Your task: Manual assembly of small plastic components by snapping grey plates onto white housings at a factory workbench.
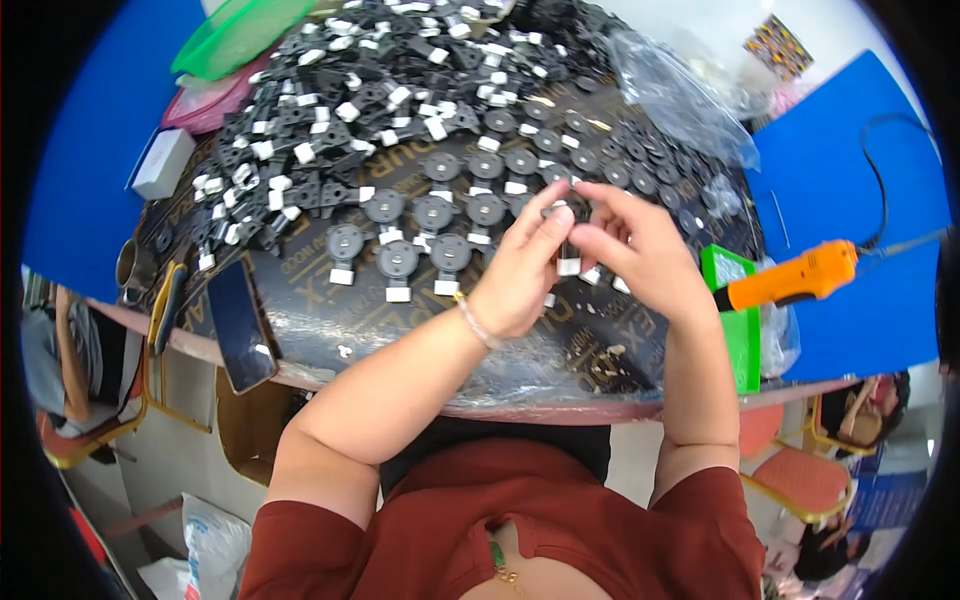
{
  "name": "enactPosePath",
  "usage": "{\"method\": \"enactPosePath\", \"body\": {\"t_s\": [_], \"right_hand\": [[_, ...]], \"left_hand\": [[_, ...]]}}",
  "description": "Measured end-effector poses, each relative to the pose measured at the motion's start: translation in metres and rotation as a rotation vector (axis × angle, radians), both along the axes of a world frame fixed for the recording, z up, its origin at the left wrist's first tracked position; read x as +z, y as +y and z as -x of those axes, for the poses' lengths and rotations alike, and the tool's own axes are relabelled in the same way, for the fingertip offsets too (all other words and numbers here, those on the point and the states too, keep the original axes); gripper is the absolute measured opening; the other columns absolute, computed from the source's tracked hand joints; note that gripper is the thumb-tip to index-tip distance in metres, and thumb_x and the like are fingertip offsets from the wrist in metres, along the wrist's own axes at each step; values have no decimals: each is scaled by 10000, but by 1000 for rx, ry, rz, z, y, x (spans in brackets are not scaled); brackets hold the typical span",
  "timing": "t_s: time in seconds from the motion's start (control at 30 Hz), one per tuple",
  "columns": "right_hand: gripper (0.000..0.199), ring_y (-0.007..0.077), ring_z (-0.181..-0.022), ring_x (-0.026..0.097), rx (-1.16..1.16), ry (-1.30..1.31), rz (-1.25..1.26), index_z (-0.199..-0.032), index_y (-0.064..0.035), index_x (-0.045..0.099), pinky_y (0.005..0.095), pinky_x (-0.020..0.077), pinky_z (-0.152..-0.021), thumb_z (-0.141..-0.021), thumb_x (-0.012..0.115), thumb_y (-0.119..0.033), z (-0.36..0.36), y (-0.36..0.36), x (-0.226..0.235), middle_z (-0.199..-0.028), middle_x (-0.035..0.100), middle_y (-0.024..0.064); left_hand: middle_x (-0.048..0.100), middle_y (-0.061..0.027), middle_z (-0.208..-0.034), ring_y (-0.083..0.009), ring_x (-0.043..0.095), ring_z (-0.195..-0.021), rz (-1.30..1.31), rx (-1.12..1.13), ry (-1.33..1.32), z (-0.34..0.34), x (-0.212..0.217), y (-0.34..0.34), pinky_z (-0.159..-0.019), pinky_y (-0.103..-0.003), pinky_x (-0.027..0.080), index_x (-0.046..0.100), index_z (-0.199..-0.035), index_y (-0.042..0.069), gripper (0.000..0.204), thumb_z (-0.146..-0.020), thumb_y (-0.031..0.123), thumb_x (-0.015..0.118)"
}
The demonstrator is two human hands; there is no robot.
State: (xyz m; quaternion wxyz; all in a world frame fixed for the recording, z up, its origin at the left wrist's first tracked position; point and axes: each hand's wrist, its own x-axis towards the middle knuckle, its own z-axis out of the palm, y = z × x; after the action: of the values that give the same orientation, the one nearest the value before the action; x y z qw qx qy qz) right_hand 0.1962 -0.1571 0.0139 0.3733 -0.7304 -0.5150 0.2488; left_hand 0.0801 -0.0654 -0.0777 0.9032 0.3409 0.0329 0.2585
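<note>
My left hand [515, 275] and my right hand [645, 255] meet over the right middle of the table. Between their fingertips is a small black plastic part with a white block [569, 266] at its lower end; fingers cover much of it. Both hands pinch it. Left of my hands, rows of black parts with round discs [434, 213] and white ends lie flat on the dark printed sheet. Loose black discs [640, 180] are scattered beyond my right hand.
A big heap of black parts with white ends [330, 110] fills the far left. An orange electric screwdriver [795, 278] rests across a green tray [748, 350] at right. A phone [240, 325], pliers [166, 305] and a tape roll [130, 270] lie at left. Clear plastic bag [680, 95] lies far right.
</note>
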Motion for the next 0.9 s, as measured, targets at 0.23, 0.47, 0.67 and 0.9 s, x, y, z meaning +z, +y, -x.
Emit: {"method": "enactPosePath", "body": {"t_s": [0.23, 0.47, 0.67, 0.9], "right_hand": [[202, 266, -784, 658, -436, -287, 157, -1081, 14, 630, 342, 520, -726, -886, 629, -40, -17, -129, -23, -875, 681, 130], [123, 353, -885, 637, -535, -788, 224, -964, -25, 647, 439, 527, -746, -854, 668, -75, -29, -173, -104, -1016, 612, 133], [75, 294, -734, 626, -536, -703, 49, -899, -22, 649, 390, 515, -659, -839, 683, -51, -40, -160, -101, -954, 627, 98], [82, 140, -774, 615, -260, -194, -254, -868, 10, 661, 251, 486, -651, -813, 703, -34, -18, -74, -26, -977, 625, 88]], "left_hand": [[626, -229, -1180, -255, 667, -961, 57, -143, 135, 3, 3, 2, -853, -360, 550, 469, -1321, 38, 333, -1010, 152, 503], [625, -222, -1178, -239, 668, -956, -24, -153, 181, 0, 5, -2, -852, -360, 554, 468, -1317, 18, 334, -1011, 149, 496], [607, -225, -1181, -250, 664, -977, -1, -149, 143, 1, 1, 3, -885, -369, 544, 426, -1376, 17, 403, -984, 100, 471], [630, -185, -1096, -316, 655, -1067, 12, -119, 149, 4, -1, 1, -954, -409, 533, 353, -1456, 49, 517, -961, 28, 499]]}}
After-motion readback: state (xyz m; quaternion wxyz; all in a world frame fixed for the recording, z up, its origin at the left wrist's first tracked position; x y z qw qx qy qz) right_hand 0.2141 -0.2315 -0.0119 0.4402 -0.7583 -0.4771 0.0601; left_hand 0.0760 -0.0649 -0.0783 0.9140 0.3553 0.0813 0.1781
